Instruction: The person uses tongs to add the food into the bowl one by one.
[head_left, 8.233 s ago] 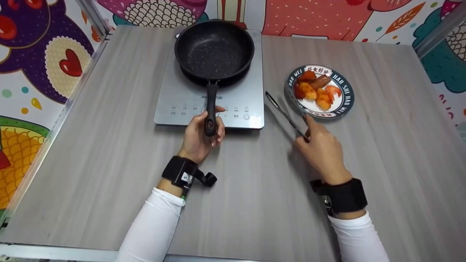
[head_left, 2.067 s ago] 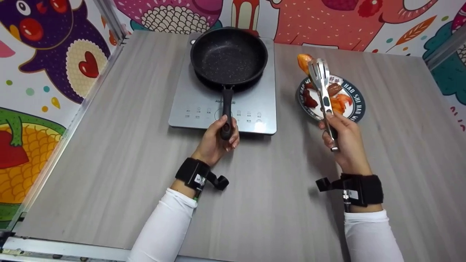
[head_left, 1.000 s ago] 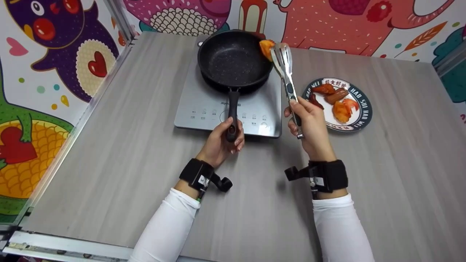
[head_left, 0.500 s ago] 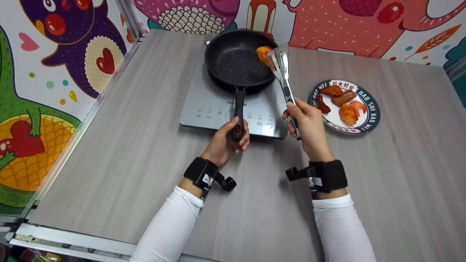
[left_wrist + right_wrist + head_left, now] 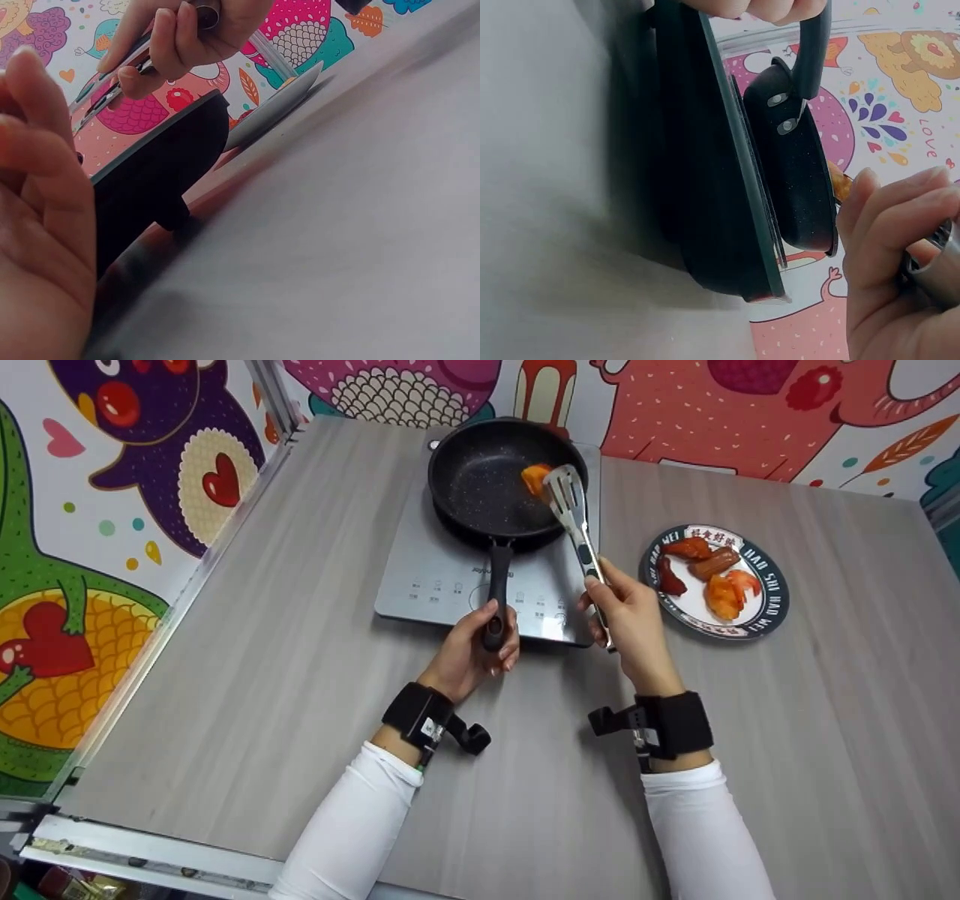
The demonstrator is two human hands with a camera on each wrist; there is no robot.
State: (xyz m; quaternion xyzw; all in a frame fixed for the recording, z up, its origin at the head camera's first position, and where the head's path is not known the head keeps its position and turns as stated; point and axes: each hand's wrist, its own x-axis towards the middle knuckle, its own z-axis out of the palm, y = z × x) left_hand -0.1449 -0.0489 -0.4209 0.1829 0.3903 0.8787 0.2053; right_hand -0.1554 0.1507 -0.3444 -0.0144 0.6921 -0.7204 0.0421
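Observation:
A black frying pan (image 5: 487, 472) stands on a silver induction cooker (image 5: 435, 562). My left hand (image 5: 469, 649) grips the pan's handle (image 5: 499, 585) from below, thumb along its side. My right hand (image 5: 630, 619) holds metal food tongs (image 5: 576, 521), which pinch an orange-yellow food piece (image 5: 535, 480) over the right side of the pan. In the right wrist view, that food piece (image 5: 841, 182) shows at the pan's rim, near the fingers. To the right, a round plate (image 5: 772, 600) with a dark lettered rim bears several food pieces, among them a brown sausage-like piece (image 5: 714, 562).
A wood-grain table (image 5: 525, 780) carries the cooker and plate. Cartoon-painted panels (image 5: 682, 412) enclose the back and left side. A metal rail (image 5: 150, 851) runs along the front left edge. Each wrist wears a black camera band (image 5: 675, 725).
The right hand took up the tongs, gripped a food piece from the plate and carried it left over the pan, then lower into it. The left hand keeps hold of the handle.

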